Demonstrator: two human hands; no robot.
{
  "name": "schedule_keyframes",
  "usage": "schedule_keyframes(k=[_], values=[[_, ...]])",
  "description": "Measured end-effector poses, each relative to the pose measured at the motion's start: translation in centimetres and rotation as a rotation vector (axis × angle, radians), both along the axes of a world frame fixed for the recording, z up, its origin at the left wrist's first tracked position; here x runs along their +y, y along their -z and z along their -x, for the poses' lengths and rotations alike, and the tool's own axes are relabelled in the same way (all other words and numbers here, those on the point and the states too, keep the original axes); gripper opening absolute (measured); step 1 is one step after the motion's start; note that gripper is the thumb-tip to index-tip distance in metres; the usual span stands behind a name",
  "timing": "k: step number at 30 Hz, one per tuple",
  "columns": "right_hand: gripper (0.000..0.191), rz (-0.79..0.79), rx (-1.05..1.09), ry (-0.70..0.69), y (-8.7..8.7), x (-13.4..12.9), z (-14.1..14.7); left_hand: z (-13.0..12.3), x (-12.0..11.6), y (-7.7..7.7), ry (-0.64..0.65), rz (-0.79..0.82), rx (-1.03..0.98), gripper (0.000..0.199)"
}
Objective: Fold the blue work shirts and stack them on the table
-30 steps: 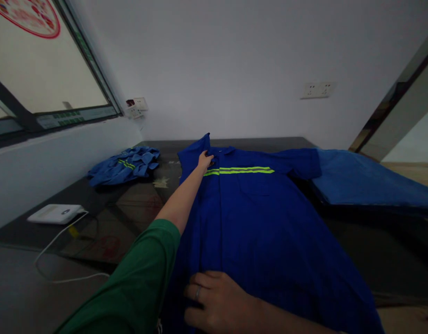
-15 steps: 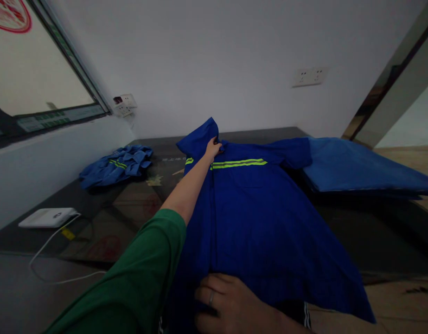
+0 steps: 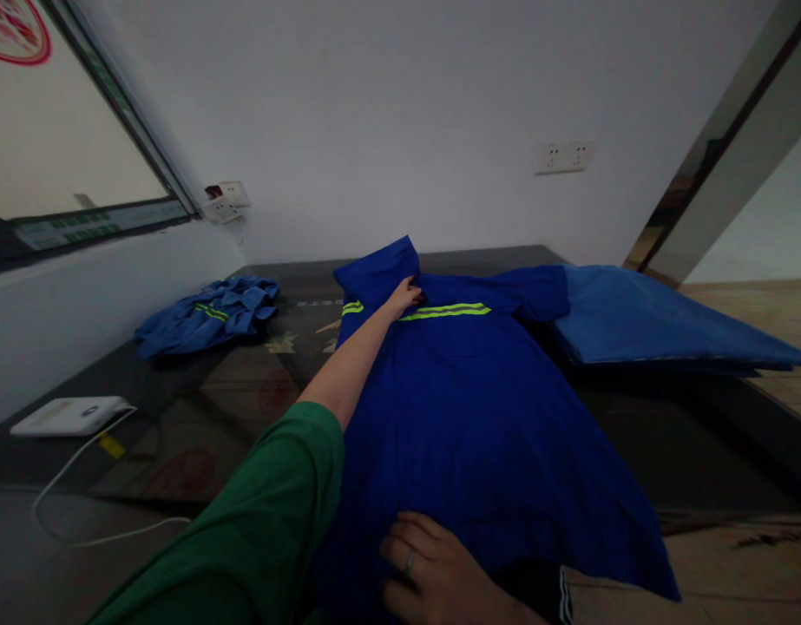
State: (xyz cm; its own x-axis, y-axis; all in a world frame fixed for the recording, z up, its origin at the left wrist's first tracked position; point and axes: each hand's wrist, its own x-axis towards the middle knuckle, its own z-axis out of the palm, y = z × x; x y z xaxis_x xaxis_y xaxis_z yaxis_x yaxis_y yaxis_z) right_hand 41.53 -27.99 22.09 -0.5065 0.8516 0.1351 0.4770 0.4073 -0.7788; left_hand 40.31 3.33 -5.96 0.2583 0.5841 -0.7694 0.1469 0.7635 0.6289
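While the blue shirt point(image 3: 478, 417) lies along the table point(image 3: 640, 443), six o'clock to twelve, the left hand point(image 3: 405, 298) grips its far end; the right hand point(image 3: 436, 573) curls at the near one, hold unclear.

Plain room, exact kind unclear: window point(image 3: 75, 121), wall sockets point(image 3: 565, 157), table point(image 3: 237, 404).

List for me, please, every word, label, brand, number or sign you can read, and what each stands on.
None can be read for certain.
Table: white characters, too blurred.
Window frame: green printing, too blurred.
Window glass: red round sign, cut off, no legible words.
White device: dark mark, too small to read.
Blue garment: no lettering visible.
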Motion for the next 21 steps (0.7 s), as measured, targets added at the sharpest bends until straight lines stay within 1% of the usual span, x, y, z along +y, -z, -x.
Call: schedule_keyframes(k=[2, 3, 5, 6, 7, 8, 9, 10, 12, 13, 14, 15, 16, 17, 18, 19, 20, 21], values=[[0.022, 0.026, -0.027, 0.008, 0.1, -0.4, -0.1, 0.1, -0.7, -1.3, 0.065, -0.003, 0.015, 0.056], [0.019, 0.050, -0.040, 0.008, 0.0, -0.5, -0.2, 0.5, -1.0, -2.2, 0.083, -0.011, 0.026, 0.052], [0.014, 0.100, -0.062, -0.003, -0.4, -0.5, -0.5, 1.8, -1.6, -4.8, 0.116, -0.061, 0.015, 0.043], [0.012, 0.122, -0.068, -0.017, -0.7, -0.4, -0.7, 3.0, -2.1, -6.5, 0.137, -0.091, -0.008, 0.039], [0.012, 0.138, -0.066, -0.030, -0.9, -0.2, -0.9, 4.5, -2.7, -8.6, 0.171, -0.135, -0.046, 0.035], [0.012, 0.151, -0.057, -0.039, -1.2, 0.0, -1.2, 6.3, -3.5, -11.1, 0.208, -0.168, -0.094, 0.031], [0.013, 0.164, -0.039, -0.040, -1.5, 0.2, -1.4, 8.4, -4.5, -13.8, 0.216, -0.138, -0.108, 0.028], [0.015, 0.187, -0.020, -0.036, -1.8, 0.5, -1.7, 10.7, -5.7, -16.6, 0.208, -0.071, -0.086, 0.025], [0.023, 0.253, 0.024, -0.004, -2.2, 1.2, -2.5, 15.5, -9.0, -22.3, 0.195, 0.081, 0.027, 0.017], [0.028, 0.295, 0.042, 0.028, -2.3, 1.8, -3.0, 17.8, -11.0, -24.9, 0.233, 0.157, 0.084, 0.009], [0.033, 0.332, 0.053, 0.075, -2.3, 2.3, -3.5, 19.9, -13.1, -27.1, 0.316, 0.233, 0.114, 0.007], [0.037, 0.367, 0.054, 0.129, -2.3, 3.0, -3.9, 21.7, -15.2, -28.8, 0.399, 0.287, 0.143, 0.015], [0.038, 0.395, 0.047, 0.187, -2.1, 3.7, -4.3, 23.1, -17.3, -30.0, 0.482, 0.344, 0.161, 0.022], [0.038, 0.421, 0.031, 0.237, -1.9, 4.5, -4.7, 24.1, -19.3, -30.8, 0.504, 0.359, 0.215, 0.027], [0.037, 0.446, 0.006, 0.271, -1.6, 5.2, -4.8, 24.6, -21.2, -31.1, 0.488, 0.341, 0.280, 0.028], [0.035, 0.470, -0.023, 0.282, -1.2, 6.0, -4.9, 24.7, -22.9, -31.1, 0.438, 0.312, 0.334, 0.025], [0.033, 0.493, -0.057, 0.273, -0.8, 6.6, -4.8, 24.5, -24.4, -30.9, 0.356, 0.279, 0.370, 0.023], [0.032, 0.514, -0.092, 0.247, -0.3, 7.2, -4.6, 23.9, -25.6, -30.5, 0.263, 0.256, 0.381, 0.026]])
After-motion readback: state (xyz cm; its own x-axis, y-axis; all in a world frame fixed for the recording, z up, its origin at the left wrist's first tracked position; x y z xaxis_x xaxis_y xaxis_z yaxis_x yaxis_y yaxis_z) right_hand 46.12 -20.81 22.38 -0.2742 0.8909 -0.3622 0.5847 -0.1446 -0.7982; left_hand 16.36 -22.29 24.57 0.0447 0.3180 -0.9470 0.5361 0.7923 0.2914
